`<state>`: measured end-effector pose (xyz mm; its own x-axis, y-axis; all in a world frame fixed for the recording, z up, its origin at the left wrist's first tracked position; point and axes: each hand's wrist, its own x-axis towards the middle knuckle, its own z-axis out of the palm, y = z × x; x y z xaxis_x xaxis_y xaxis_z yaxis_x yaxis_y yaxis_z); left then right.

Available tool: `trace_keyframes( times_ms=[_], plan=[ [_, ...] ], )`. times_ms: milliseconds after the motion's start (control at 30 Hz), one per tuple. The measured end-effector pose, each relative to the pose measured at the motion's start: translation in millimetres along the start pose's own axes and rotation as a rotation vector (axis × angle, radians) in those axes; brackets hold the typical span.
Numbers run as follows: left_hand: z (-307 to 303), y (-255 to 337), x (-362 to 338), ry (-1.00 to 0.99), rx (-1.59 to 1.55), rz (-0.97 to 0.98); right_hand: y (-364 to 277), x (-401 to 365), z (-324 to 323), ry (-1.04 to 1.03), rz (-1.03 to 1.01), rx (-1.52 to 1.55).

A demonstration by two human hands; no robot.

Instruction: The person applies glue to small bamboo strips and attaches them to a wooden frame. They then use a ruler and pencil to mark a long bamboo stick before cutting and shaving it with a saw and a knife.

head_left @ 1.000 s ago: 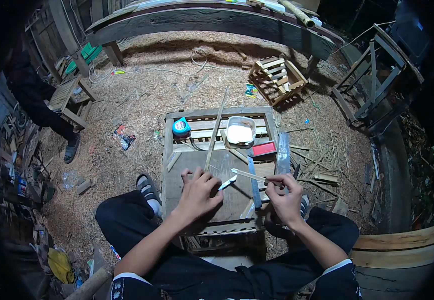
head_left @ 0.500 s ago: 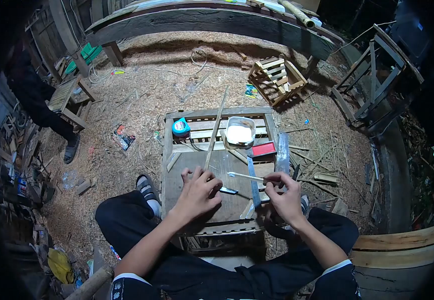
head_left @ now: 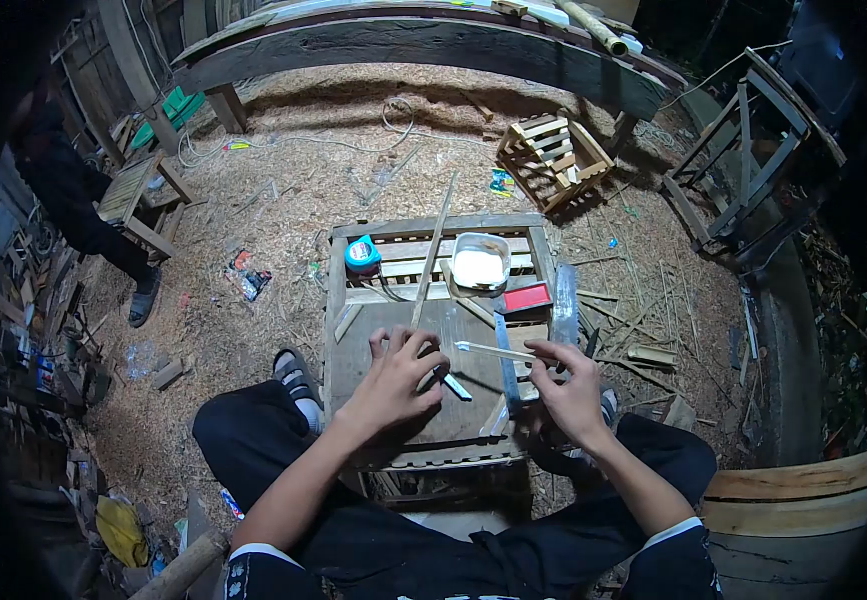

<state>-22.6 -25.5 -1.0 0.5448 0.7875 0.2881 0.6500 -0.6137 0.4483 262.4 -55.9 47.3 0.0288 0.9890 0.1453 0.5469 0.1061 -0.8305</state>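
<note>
My right hand [head_left: 568, 392] pinches a thin wooden stick [head_left: 494, 350] whose far tip carries a white dab. My left hand [head_left: 399, 375] is curled low over the crate-like worktable [head_left: 354, 352]. From under its fingers pokes a short flat strip [head_left: 458, 388] with a whitish face; its other end is hidden. Beyond the hands stands a square plastic tub [head_left: 456, 268] of white paste, beside a red rectangular piece [head_left: 527, 297]. A bluish metal straightedge [head_left: 507, 365] lies between the hands. A blue tape measure [head_left: 362, 256] sits at the table's far left corner.
A long thin stick [head_left: 438, 235] crosses the table's far edge. A slatted wooden crate [head_left: 554, 165] lies tipped on the shavings. A heavy wooden bench [head_left: 424, 48] spans the back. At left, another person's leg [head_left: 89, 225] is beside a low stool [head_left: 129, 195].
The strip at my left hand has turned, its free end now pointing more toward me. My right hand and its stick have shifted slightly; the stick's tip stays over the table.
</note>
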Motion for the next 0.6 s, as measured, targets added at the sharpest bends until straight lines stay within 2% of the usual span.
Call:
trace_keyframes(
  times_ms=[167, 233, 333, 433, 600],
  plan=[
    [-2, 1, -1, 0.026, 0.007, -0.001, 5, 2, -1, 0.0, -0.026, 0.01],
    [-3, 4, -3, 0.1, 0.009, -0.102, 2, 2, -3, -0.013, -0.045, -0.001],
    [-9, 9, -11, 0.098, 0.037, -0.161, 1, 4, -3, -0.026, -0.111, -0.072],
    [-11, 17, -22, 0.083, 0.052, -0.158, 3, 4, 5, -0.082, -0.063, -0.045],
    [-8, 28, -31, 0.087, 0.052, -0.114, 7, 9, 17, -0.121, -0.152, -0.073]
  ],
)
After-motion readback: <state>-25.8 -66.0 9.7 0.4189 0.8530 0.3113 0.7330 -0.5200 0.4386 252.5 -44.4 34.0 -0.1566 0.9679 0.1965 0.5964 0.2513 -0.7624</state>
